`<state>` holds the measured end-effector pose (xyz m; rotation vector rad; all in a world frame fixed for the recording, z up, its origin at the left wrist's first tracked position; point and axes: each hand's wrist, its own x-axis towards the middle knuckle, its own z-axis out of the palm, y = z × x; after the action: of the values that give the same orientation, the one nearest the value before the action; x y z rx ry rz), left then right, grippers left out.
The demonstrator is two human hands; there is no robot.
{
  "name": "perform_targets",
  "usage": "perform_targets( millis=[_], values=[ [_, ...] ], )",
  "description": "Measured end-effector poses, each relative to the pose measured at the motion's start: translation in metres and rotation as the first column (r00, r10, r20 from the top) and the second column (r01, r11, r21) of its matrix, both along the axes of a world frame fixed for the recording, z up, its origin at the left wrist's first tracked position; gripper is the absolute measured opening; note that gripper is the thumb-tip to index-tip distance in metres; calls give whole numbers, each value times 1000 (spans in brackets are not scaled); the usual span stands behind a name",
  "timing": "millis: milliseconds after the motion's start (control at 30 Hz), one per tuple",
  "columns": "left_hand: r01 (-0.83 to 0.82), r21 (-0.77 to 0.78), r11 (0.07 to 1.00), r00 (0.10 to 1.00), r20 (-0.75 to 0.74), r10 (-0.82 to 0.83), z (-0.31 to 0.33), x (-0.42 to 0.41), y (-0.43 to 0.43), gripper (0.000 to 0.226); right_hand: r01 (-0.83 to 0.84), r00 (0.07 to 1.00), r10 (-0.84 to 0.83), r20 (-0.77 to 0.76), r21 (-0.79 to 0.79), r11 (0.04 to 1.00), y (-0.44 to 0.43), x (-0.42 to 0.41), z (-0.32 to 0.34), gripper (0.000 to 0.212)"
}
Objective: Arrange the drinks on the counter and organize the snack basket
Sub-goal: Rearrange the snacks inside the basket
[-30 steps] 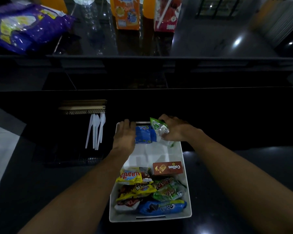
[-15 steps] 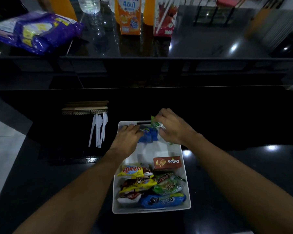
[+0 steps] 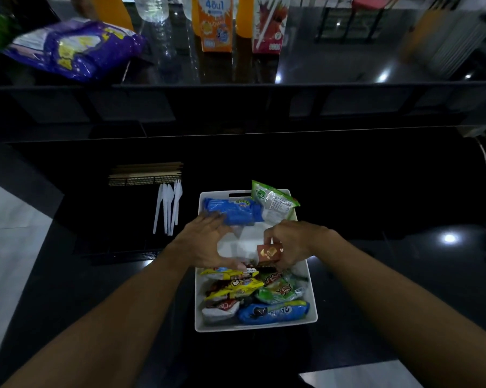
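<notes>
Box [image 3: 269, 252] mid-basket [image 3: 312, 298], pinched in right hand [image 3: 295, 242]: light stiff card, grip its short sides. Left hand [image 3: 208, 242] spread open, empty, fingertips touching blue pack [image 3: 230, 211]: soft crinkly foil, contents likely brittle, so lift from the ends.

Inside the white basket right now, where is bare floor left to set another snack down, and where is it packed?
Bare floor shows in the middle of the white basket, between the blue packet at the far end and the heaped snacks at the near end. The left hand and the right hand, gripping the brown box, border that patch. The near half is crowded.
</notes>
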<state>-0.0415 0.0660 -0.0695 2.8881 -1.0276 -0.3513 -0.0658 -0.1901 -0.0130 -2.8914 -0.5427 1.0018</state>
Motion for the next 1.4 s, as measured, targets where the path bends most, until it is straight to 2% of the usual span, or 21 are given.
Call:
perform_targets(
  millis=[100,200,300,400,500,733,833,933,1067,1133,1233,1400],
  values=[
    [32,72,997,994,-107,-25,-1,1,4,132,-2,1000,1,30,6,1000,-1,1,-3,60],
    [90,111,990,987,-139,-74,0,4,6,133,7,999,-8,40,23,1000,-3,4,-4,53],
    [113,107,988,983,-159,-95,3,9,6,116,24,998,-26,51,42,999,-3,7,-5,47],
    [151,81,985,978,-158,-137,8,16,4,83,29,994,-38,98,89,996,-4,11,-6,35],
    [175,59,983,982,-79,-171,13,21,2,60,33,978,-55,200,113,993,-3,15,-7,41],
    [140,16,990,984,105,-141,12,35,-5,44,27,897,-65,437,92,995,2,23,-9,53],
    [109,6,994,979,174,-108,12,43,-10,36,35,880,-45,473,30,999,4,27,-12,59],
    [99,36,994,959,263,-105,13,48,-17,29,47,875,-59,481,37,998,4,30,-17,61],
    [52,21,998,954,296,-56,13,49,-22,34,21,852,-44,521,48,999,-2,31,-20,66],
    [12,24,1000,964,266,-18,12,48,-21,43,-28,838,13,545,20,999,-4,31,-21,70],
    [-49,25,998,979,200,43,12,45,-21,53,-58,857,19,514,59,997,-10,34,-21,68],
    [-110,-28,994,963,245,114,3,37,-22,38,-88,883,50,466,59,994,-19,41,-18,67]
  ],
)
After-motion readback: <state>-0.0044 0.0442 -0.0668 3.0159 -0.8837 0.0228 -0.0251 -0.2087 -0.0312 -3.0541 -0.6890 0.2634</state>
